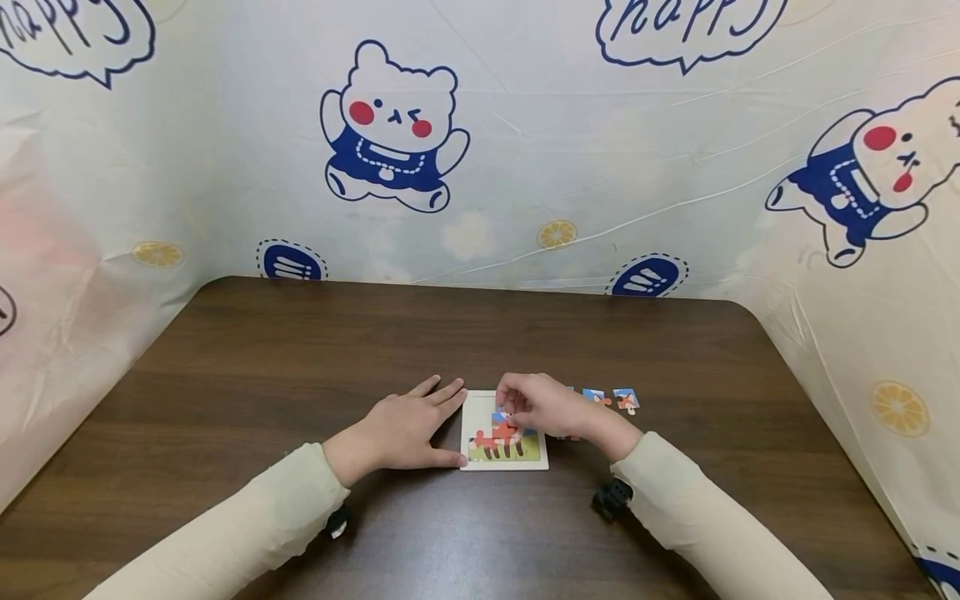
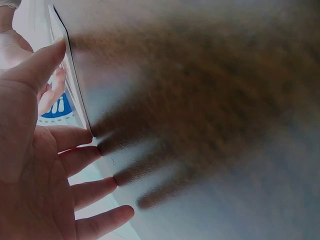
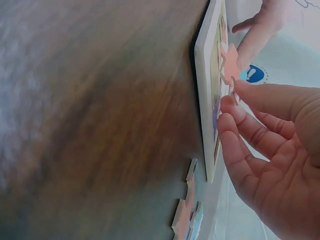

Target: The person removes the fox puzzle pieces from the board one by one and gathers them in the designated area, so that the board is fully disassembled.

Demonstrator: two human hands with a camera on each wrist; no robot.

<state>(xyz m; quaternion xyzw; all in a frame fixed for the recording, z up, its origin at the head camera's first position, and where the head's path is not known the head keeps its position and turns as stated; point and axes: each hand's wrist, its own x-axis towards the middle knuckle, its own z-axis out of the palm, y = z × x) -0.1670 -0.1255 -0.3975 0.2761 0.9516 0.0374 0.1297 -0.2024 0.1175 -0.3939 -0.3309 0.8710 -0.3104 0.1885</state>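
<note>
A small jigsaw puzzle tray [image 1: 504,467] with a white rim lies on the table. Its lower part holds joined pieces showing a red-orange animal on green grass [image 1: 525,452], while bare white backing shows at the upper left. My left hand [image 1: 405,429] lies spread beside the tray, thumb and fingertips against its left edge. Over the tray, my right hand [image 1: 551,408] pinches an orange puzzle piece [image 3: 231,64] between thumb and fingers. That piece stands tilted close above the picture in the right wrist view, and my fingers partly cover it in the head view.
Loose puzzle pieces [image 1: 626,400] lie on the brown table [image 1: 337,350] to the right of the tray, some of them partly behind my right hand. A printed cloth [image 1: 517,167] with cartoon bears surrounds the table's back and sides.
</note>
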